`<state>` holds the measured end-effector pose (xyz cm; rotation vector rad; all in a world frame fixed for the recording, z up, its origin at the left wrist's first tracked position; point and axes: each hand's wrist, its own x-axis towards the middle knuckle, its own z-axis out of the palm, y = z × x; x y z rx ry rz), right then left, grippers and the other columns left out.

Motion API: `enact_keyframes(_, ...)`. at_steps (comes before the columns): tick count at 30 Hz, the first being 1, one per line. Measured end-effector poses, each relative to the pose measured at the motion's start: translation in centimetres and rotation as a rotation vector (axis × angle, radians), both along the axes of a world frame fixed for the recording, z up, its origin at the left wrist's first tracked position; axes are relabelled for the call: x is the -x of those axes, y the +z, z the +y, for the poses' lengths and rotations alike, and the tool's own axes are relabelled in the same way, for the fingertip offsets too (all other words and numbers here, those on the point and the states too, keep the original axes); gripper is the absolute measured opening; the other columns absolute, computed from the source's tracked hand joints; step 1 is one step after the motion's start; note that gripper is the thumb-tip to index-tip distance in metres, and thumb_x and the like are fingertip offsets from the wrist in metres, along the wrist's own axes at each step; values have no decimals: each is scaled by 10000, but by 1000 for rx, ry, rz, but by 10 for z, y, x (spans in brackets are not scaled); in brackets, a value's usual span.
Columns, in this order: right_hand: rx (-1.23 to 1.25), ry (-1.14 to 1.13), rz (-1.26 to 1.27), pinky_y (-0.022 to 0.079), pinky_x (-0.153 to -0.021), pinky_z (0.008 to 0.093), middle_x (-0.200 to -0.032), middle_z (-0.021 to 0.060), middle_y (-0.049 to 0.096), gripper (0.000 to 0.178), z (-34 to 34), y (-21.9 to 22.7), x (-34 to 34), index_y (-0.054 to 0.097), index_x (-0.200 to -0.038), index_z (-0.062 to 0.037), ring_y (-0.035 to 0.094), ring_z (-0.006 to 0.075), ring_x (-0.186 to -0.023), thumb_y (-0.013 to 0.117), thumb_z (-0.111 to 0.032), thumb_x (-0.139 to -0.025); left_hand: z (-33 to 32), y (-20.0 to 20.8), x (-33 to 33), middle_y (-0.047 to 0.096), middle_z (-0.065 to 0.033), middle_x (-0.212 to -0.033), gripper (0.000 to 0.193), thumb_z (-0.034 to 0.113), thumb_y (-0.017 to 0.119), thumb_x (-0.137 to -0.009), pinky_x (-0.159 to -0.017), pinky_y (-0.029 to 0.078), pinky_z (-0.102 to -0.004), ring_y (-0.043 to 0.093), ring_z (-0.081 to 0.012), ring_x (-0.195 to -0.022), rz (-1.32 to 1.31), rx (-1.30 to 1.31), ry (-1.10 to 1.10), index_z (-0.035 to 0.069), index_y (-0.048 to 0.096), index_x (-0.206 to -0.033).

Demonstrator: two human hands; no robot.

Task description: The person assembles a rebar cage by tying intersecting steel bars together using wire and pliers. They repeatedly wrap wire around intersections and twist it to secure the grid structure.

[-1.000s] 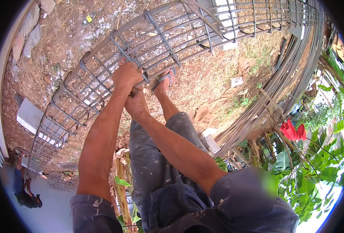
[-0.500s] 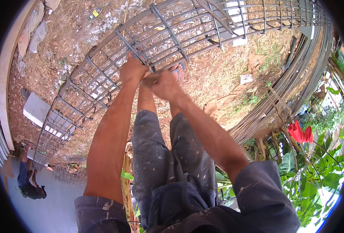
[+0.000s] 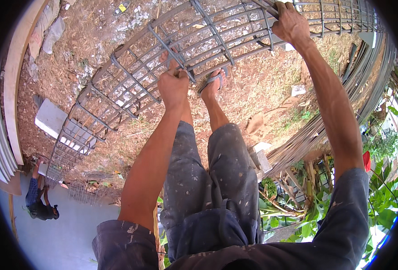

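Left hand [image 3: 173,86]: fingers curled tight, fist closed around a stirrup bar of the rebar cage [image 3: 118,85]. Right hand [image 3: 291,21]: fingers wrapped shut over a top bar farther along the same cage. Cage lies long across dry, straw-strewn ground [image 3: 262,85], in front of the person's 2 sandalled feet. Bundle of loose steel rods [image 3: 342,103] at right. Another person [image 3: 39,202] crouches lower left by the cage's far end

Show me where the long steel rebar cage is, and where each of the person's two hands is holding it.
rebar cage [image 3: 118,85], head view, on a bare bar of its middle stretch.
left hand [image 3: 173,87], head view, on the back of the fist closed on a bar.
right hand [image 3: 291,22], head view, on the knuckles gripping a top bar.
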<state>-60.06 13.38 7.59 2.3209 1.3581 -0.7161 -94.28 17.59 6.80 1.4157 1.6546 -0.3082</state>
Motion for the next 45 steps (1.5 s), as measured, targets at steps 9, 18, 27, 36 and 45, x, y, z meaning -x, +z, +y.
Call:
enact_keyframes(9, 238, -1188, 1082, 491, -583, 313, -797, 110, 570, 472, -71, 104, 225, 441, -1329, 14, 570, 192, -684, 530, -79, -875, 33, 16, 11, 641, -85, -662, 184, 116, 647, -780, -586, 452, -309, 582, -149, -624, -205, 337, 180, -56, 703, -812)
enact_keyframes(18, 196, -1256, 903, 522, -697, 376, -1051, 270, 625, 737, -28, 94, 294, 234, -1467, 23, 666, 304, -813, 448, -19, -764, 26, -10, 36, 643, -82, -703, 220, 111, 611, -791, -601, 448, -292, 557, -137, -633, -287, 458, 161, -45, 716, -906)
enact_keyframes(27, 263, -1362, 898, 423, -444, 303, -823, 107, 525, 847, -16, 89, 306, 132, -1533, -141, 483, 149, -546, 481, 52, -785, 41, 1, 30, 649, -63, -734, 195, 116, 640, -804, -619, 451, -283, 574, -134, -659, -303, 527, 133, -48, 707, -886)
enact_keyframes(36, 125, -2077, 1401, 486, -576, 301, -826, 28, 584, 369, -14, 101, 307, 509, -1155, -60, 583, 135, -662, 591, -348, -939, 20, 8, 45, 637, -107, -714, 384, 341, 696, -813, -569, 460, -324, 610, -189, -637, -308, 596, 179, -29, 618, -882)
enact_keyframes(45, 503, -683, 769, 505, -875, 423, -1003, 212, 638, 707, -18, 138, 244, 477, -1259, 61, 640, 328, -932, 767, -269, -706, -32, 29, -11, 526, -65, -665, 211, 194, 489, -954, -467, 459, -359, 532, -203, -523, -342, 869, 1043, -2, 545, -901)
